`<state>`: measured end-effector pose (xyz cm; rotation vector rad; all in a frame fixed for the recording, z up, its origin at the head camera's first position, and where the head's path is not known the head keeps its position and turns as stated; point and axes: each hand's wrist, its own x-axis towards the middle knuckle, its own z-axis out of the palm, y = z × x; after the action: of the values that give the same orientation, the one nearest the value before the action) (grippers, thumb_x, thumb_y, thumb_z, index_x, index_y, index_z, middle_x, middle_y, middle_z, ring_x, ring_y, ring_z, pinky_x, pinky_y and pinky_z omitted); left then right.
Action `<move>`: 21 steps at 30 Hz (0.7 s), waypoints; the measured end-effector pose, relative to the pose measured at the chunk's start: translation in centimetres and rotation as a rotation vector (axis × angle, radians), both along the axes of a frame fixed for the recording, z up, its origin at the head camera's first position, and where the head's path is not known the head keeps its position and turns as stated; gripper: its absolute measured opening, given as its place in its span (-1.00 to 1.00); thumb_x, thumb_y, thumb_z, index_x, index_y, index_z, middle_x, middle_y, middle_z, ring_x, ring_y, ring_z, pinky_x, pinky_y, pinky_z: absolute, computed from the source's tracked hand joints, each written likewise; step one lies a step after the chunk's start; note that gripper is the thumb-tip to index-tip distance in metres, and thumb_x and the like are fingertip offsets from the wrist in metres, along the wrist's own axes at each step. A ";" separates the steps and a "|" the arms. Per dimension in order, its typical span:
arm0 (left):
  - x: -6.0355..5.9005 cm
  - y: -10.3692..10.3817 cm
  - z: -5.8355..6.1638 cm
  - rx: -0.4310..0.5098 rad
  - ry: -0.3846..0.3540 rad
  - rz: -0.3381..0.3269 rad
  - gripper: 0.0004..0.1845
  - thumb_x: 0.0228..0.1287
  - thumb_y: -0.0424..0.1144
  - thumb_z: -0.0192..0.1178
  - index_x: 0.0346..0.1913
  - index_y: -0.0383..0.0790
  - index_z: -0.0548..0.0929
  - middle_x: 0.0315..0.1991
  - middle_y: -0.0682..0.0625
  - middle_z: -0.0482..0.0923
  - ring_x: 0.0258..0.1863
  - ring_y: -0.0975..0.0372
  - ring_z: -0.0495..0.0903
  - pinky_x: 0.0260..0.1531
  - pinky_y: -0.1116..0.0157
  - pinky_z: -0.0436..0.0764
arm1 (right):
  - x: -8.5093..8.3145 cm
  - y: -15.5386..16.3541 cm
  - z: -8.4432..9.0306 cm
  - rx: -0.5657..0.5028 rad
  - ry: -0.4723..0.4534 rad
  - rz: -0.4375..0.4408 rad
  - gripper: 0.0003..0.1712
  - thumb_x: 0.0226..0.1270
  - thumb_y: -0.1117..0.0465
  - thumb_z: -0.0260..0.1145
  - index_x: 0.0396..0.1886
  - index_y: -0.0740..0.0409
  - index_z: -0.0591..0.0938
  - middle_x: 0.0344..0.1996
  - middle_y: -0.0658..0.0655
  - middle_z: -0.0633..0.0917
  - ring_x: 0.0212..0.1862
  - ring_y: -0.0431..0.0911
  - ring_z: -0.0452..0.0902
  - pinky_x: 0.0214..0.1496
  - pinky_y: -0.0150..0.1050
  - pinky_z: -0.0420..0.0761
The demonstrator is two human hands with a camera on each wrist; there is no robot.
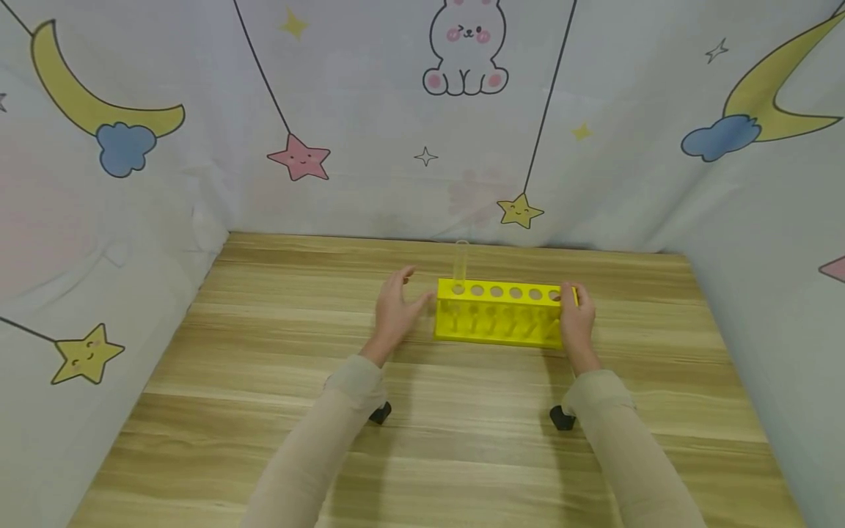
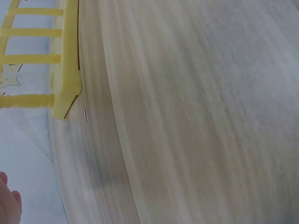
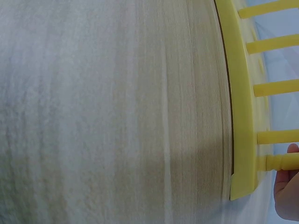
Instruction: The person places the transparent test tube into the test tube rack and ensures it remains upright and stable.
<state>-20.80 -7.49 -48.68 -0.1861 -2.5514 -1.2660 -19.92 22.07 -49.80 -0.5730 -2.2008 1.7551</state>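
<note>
A yellow test-tube rack [image 1: 502, 314] with a row of holes in its top stands on the wooden table [image 1: 277, 411]. One clear tube [image 1: 461, 264] stands upright in the rack's leftmost hole. My right hand [image 1: 576, 317] grips the rack's right end, fingers curled over its top edge. My left hand [image 1: 396, 312] is open just left of the rack, its thumb reaching toward the rack's left end; whether it touches is unclear. The left wrist view shows the rack's base [image 2: 65, 60] and a fingertip [image 2: 8, 205]. In the right wrist view the rack [image 3: 240, 116] and a fingertip [image 3: 287, 193] appear.
Printed cloth walls [image 1: 422, 125] with moons, stars and a rabbit close in the table at the back and both sides. Two small black objects [image 1: 379, 413] [image 1: 562, 418] show under my forearms. Bare wood lies in front of the rack.
</note>
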 end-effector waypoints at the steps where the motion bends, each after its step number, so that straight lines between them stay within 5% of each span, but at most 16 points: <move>1: 0.0 -0.1 0.0 -0.005 -0.002 0.003 -0.42 0.00 -0.14 0.29 0.11 -0.20 0.38 0.01 -0.15 0.45 -0.04 0.07 0.43 -0.01 0.16 0.45 | 0.0 0.0 0.0 0.000 0.004 -0.002 -0.73 0.30 -0.05 -0.02 -0.34 0.00 0.48 -0.53 -0.14 0.48 -0.65 -0.31 0.18 -0.56 -0.48 0.31; 21: 0.1 -3.9 -1.0 -0.021 -0.016 0.081 -0.45 0.03 -0.12 0.26 0.08 -0.30 0.40 0.01 -0.14 0.46 -0.04 0.04 0.44 -0.02 0.14 0.45 | 0.0 0.0 0.1 -0.009 0.009 -0.001 -0.75 0.30 -0.05 0.00 -0.36 -0.02 0.48 -0.53 -0.13 0.49 -0.65 -0.32 0.17 -0.57 -0.50 0.28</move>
<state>-20.67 -11.37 -49.69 -0.0760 -2.5591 -1.2165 -19.87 22.05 -49.74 -0.5666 -2.1872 1.7647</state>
